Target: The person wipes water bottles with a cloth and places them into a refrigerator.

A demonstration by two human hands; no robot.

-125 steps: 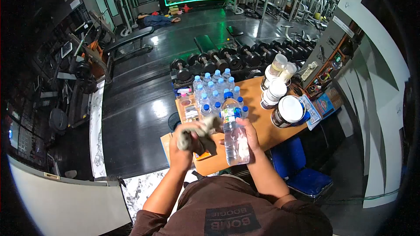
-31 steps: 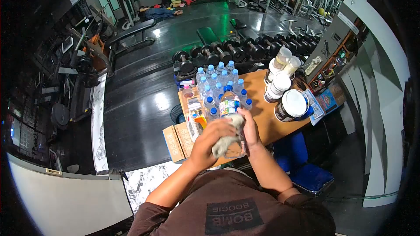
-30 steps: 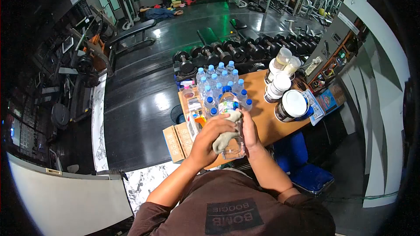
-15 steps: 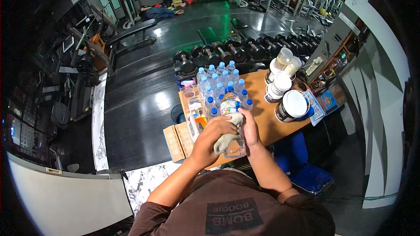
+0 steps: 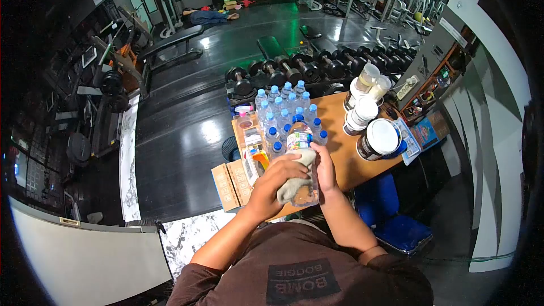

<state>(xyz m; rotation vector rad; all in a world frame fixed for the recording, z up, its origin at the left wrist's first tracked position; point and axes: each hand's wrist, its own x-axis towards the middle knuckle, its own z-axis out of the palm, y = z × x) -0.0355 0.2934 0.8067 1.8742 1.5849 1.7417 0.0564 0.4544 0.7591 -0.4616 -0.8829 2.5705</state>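
A large clear bottle (image 5: 299, 140) with a blue cap and a coloured label is held up over the near edge of the wooden table (image 5: 362, 165). My right hand (image 5: 324, 171) grips its right side. Against its left and front side, my left hand (image 5: 275, 184) presses a pale grey-beige cloth (image 5: 296, 181), fingers wrapped over it. The cloth covers much of the bottle below the label. Just beyond stand several smaller bottles (image 5: 278, 114) with blue caps, close together on the table.
White-lidded tubs (image 5: 381, 137) stand on the table's right side, and an open cardboard box (image 5: 228, 184) at its left. A blue chair (image 5: 399, 229) is at the near right. Dumbbells (image 5: 306, 68) line a rack behind. Farther off, a person (image 5: 209, 17) lies on the floor.
Earlier the cloth in my left hand was apart from the bottle; now it lies against it. Over the last second the cloth and bottle have shifted only slightly.
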